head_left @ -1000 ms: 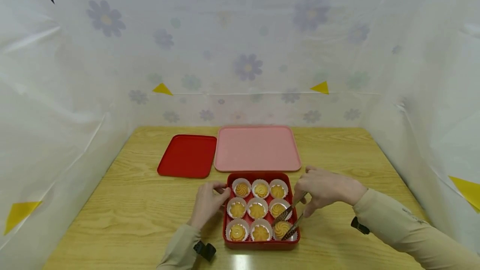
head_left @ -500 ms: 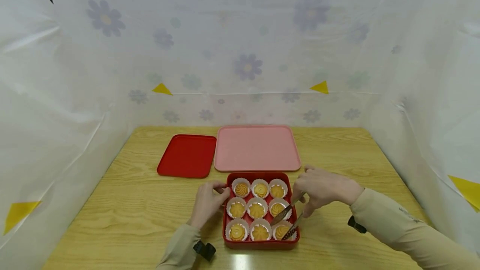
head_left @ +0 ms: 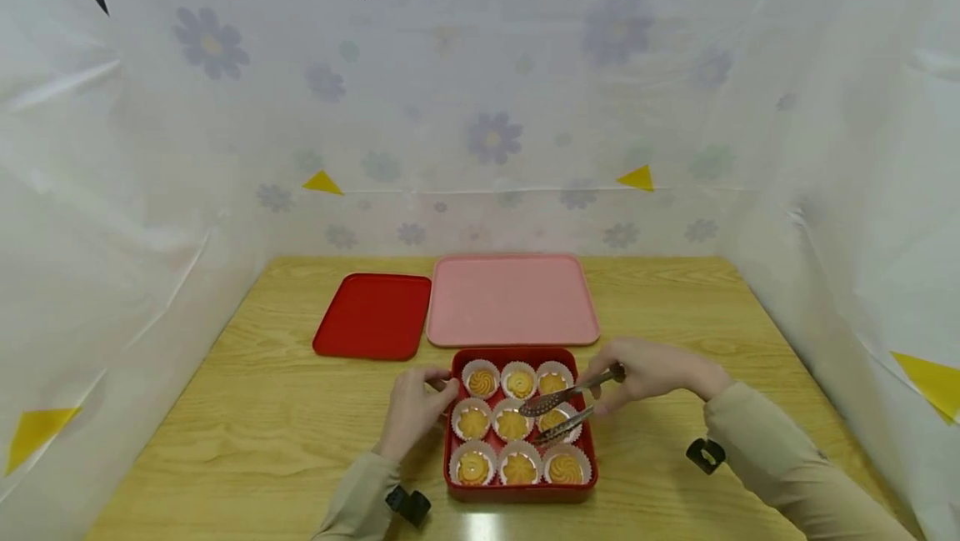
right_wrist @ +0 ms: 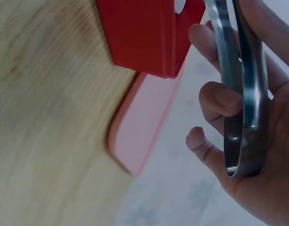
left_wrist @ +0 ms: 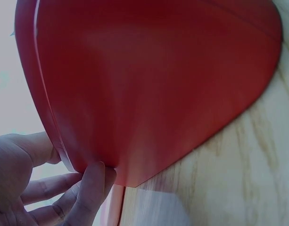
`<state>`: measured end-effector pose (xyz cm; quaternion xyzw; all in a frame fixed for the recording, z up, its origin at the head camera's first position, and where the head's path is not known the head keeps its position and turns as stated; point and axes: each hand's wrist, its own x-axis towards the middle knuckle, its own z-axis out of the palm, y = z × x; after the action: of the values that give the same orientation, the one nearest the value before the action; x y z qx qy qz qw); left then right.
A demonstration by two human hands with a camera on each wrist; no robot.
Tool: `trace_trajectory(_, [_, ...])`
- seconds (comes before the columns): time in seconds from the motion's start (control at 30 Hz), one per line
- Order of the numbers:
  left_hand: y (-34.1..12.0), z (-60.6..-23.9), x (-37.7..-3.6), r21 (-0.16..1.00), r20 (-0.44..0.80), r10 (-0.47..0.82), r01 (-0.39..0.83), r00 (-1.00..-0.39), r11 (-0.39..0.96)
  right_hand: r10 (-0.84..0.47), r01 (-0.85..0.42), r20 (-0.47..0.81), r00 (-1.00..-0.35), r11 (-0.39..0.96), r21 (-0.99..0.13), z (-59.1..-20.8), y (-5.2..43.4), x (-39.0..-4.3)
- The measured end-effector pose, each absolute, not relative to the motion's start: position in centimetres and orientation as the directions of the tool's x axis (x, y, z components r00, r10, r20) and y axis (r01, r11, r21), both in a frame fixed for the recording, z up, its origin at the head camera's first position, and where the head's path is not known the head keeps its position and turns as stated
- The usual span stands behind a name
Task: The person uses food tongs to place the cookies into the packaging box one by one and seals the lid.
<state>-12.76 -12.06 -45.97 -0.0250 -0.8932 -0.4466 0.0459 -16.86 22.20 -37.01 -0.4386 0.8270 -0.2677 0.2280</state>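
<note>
A red box (head_left: 521, 493) stands near the table's front, holding rows of round piped cookies in white paper cups. At its left side my left hand (head_left: 412, 412) pinches the wall near the far corner; the left wrist view shows fingertips against the red wall (left_wrist: 135, 84). My right hand (head_left: 651, 370), to the right of the box, holds metal tongs (head_left: 552, 402). Their perforated tips stand apart over the middle-row right cookie (head_left: 552, 419), with no cookie lifted between them. In the right wrist view the bent end of the tongs (right_wrist: 252, 113) lies against the palm.
Behind the box lies a large pink tray (head_left: 513, 303). A smaller red tray (head_left: 373, 316) is to its left, almost touching it. All rest on a wooden table (head_left: 262, 433), with white flowered sheeting (head_left: 491, 91) around the back and sides.
The tongs have left the front right cookie and moved back to the middle-row right one, swinging flatter. That front cookie sits in its cup. My left hand stays put.
</note>
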Motion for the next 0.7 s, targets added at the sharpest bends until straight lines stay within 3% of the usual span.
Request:
trace_trajectory(0.07, [-12.1,-46.0,-12.7,0.795,0.103,0.003,0.084,-0.995,0.601,-0.851,-0.589,-0.097,-0.515,0.434,-0.681,-37.9,22.5,-17.2])
trace_trajectory(0.23, [-12.1,-46.0,-12.7,0.793,0.105,0.004,0.086,-0.994,0.603,-0.784,-0.488,-0.053,-0.618,0.436,-0.756,-40.2,23.3,-17.5])
trace_trajectory(0.5, [-12.0,-46.0,-12.7,0.792,0.110,-0.003,0.086,-0.994,0.605,-0.552,-0.180,-0.112,-0.826,0.448,-0.876,-42.4,23.9,-17.3])
trace_trajectory(0.7, [-12.0,-45.9,-12.7,0.792,0.110,-0.006,0.084,-0.994,0.605,-0.400,-0.056,-0.120,-0.908,0.402,-0.914,-43.0,24.1,-16.9])
